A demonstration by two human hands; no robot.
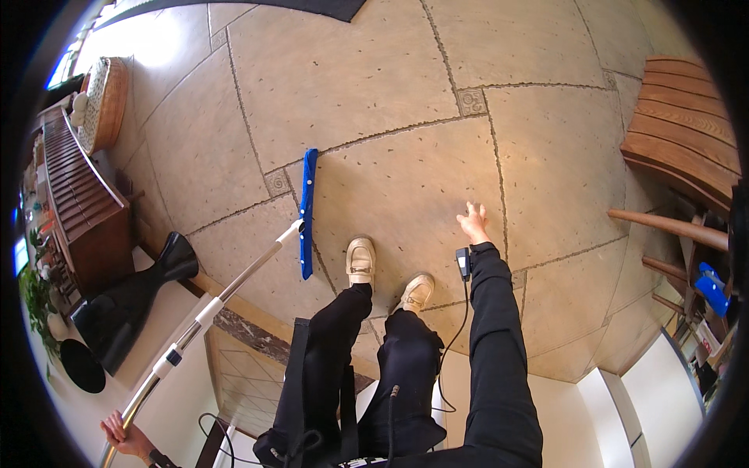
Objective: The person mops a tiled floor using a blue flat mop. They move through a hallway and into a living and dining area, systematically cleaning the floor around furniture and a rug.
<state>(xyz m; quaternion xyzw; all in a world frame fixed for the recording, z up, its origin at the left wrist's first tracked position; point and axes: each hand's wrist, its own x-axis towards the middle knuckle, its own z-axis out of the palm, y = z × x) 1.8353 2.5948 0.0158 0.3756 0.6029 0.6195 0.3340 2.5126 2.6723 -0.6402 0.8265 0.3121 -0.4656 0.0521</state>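
My left hand [124, 436] is wrapped around the metal telescopic pole [248, 273] of a flat mop, at the lower left. From there the pole slants up to the blue mop head [308, 213], a narrow strip with white dots that rests on the stone-patterned floor [374, 175] left of my feet. My right hand [474, 224] reaches forward over the floor with its fingers spread, holding nothing. A small black device [463, 263] with a cable sits at the right wrist.
At left stand a wicker basket [111, 105], a dark wooden cabinet [96, 228] and a glossy black hourglass-shaped stand [137, 304]. Slatted wooden furniture [681, 117] is at right, with a blue cloth item [712, 291] below it. A dark mat [281, 4] lies at the top.
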